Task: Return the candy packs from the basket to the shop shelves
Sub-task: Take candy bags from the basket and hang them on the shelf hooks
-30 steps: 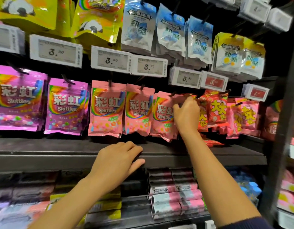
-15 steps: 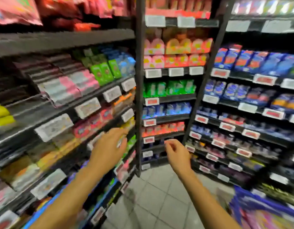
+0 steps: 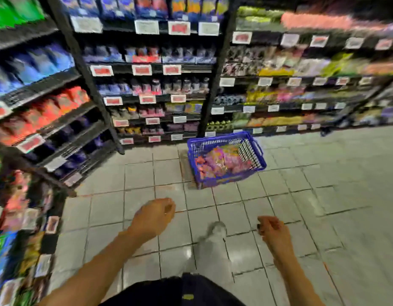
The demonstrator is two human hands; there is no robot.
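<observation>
Blue basket [image 3: 256, 151] sits on the floor, far centre, candy packs [image 3: 222, 161] inside. Your left hand [image 3: 154, 214] and right hand [image 3: 271, 228]: fingers loosely curled, empty. Packs likely light, crinkly, slippery; pinch the top edge.

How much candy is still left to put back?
Quite a lot is left. The blue basket on the floor still holds a pile of pink, purple and orange candy packs. Both hands hold nothing: the left hand and the right hand hang loosely curled over the tiles. The shelves look stocked, but the blur hides which packs were returned.
</observation>
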